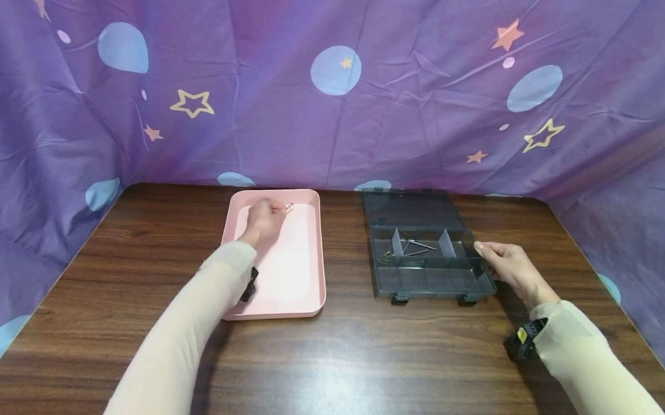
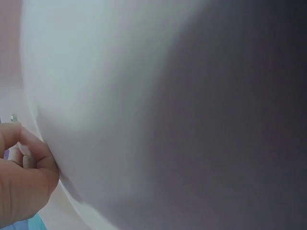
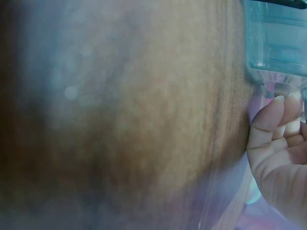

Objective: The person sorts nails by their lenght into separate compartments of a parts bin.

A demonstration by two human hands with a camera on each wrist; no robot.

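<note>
Silvery metal shows at the fingertips of the left hand [image 1: 264,219], which is curled and pinches a small screw [image 1: 289,206] near the far edge of the pink tray [image 1: 307,281]; the screw is too small to make out further. The left wrist view shows only the curled fingers [image 2: 21,163] against a blurred pale surface. The right hand [image 1: 510,265] rests against the right wall of the grey plastic box [image 1: 428,283], thumb on its rim and fingers loosely bent beside it; whether they actually clamp it I cannot tell. The box stands open, lid back, with a few nails and screws [image 1: 408,247] in its middle compartment. Tray and box lie side by side, apart, on the wooden table [image 1: 338,366], with a purple cloth [image 1: 417,107] behind.
</note>
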